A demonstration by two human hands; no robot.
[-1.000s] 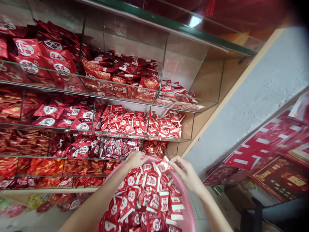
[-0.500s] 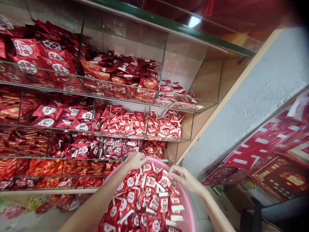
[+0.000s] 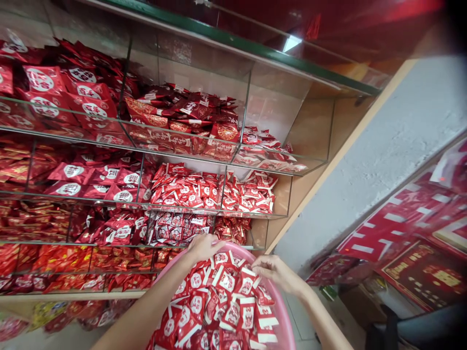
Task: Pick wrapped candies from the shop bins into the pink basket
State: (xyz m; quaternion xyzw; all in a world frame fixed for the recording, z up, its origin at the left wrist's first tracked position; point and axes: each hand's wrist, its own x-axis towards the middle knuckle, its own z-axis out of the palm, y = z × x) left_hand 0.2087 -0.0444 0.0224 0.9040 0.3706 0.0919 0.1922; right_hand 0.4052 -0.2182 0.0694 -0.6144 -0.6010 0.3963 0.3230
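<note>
A pink plastic basin full of small red-and-white candy packets is in front of me at the bottom. My left hand is closed on the far left part of its rim, its forearm crossing the basin's left side. At the far right side, my right hand is over the packets with its fingers bent together. Its fingertips are close to one red packet; whether they pinch anything is hidden.
Beyond the basin stands a shelf unit with glass dividers, its compartments holding red packets. A wooden side panel and a grey wall are on the right. Red printed goods hang there. Bagged sweets lie under the shelves.
The view has tilted slightly, so the upper shelves sit a little lower. My right hand has shifted slightly off the packet it was touching; my left hand stays at the rim.
</note>
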